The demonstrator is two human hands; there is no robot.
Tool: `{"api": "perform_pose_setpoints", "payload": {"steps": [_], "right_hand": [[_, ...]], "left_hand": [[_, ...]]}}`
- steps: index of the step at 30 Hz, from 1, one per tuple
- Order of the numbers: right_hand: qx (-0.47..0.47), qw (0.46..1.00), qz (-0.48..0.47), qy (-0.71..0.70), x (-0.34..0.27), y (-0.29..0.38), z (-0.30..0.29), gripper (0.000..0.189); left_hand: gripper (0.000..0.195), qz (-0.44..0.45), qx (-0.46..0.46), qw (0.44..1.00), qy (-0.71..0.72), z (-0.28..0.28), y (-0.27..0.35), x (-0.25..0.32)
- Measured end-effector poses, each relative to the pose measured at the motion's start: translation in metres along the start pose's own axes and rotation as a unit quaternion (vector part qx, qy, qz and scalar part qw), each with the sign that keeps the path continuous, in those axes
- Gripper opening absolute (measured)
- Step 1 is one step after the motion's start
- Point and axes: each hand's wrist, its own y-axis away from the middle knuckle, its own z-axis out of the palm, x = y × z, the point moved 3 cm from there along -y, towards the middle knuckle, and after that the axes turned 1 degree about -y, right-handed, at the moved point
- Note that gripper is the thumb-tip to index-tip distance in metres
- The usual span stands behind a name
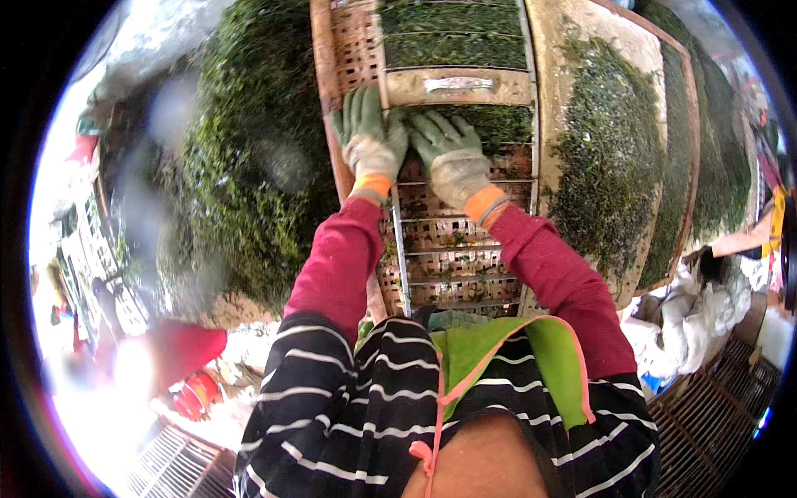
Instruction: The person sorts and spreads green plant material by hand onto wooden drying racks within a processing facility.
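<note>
In a green-coated work glove, my left hand [367, 131] lies flat, fingers stretched forward, over the left rail of a metal ladder-like frame [398, 249]. My right hand [451, 149], gloved alike, presses palm down inside that frame, at the edge of a dark green layer of leafy plant matter [504, 118]. Neither hand grasps anything. Just beyond my fingertips, a wooden board [405, 87] with a metal handle [459, 84] lies across the frame. Beneath it all is a woven lattice tray [355, 50] with a wooden rim; near me its weave shows, with green scraps.
A large heap of green plant matter [261, 168] rises at the left. To the right lies another patch [610, 162] of it on a pale surface, beside a wood-edged tray [691, 124]. Another person's arm [741, 239] reaches in at far right. Slatted grating [716, 398] covers the floor.
</note>
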Motion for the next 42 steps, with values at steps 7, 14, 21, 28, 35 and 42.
{"api": "perform_pose_setpoints", "payload": {"steps": [7, 14, 21, 28, 35, 42], "right_hand": [[-0.010, 0.984, -0.005, -0.176, 0.014, 0.008, -0.039, 0.056], [0.256, 0.939, 0.217, 0.080, 0.175, 0.102, -0.141, 0.034], [0.384, 0.825, 0.160, -0.383, 0.276, 0.148, -0.138, 0.026], [0.261, 0.766, 0.002, -0.587, 0.107, 0.036, -0.178, 0.024], [0.091, 0.956, 0.179, -0.214, 0.107, 0.055, -0.095, 0.051], [-0.035, 0.998, 0.026, 0.054, 0.079, 0.060, -0.065, 0.056]], "left_hand": [[0.059, -0.007, 0.000, 1.000, -0.025, 0.003, 0.000, -0.002], [0.068, -0.030, -0.024, 0.999, -0.037, -0.012, 0.003, -0.006], [0.056, 0.016, -0.032, 0.999, 0.027, -0.062, 0.016, 0.023], [0.055, 0.049, -0.142, 0.986, -0.066, -0.054, 0.041, 0.019], [0.059, 0.031, -0.105, 0.994, -0.013, -0.076, 0.046, 0.023], [0.062, 0.203, -0.122, 0.965, 0.115, -0.027, 0.012, 0.100]]}}
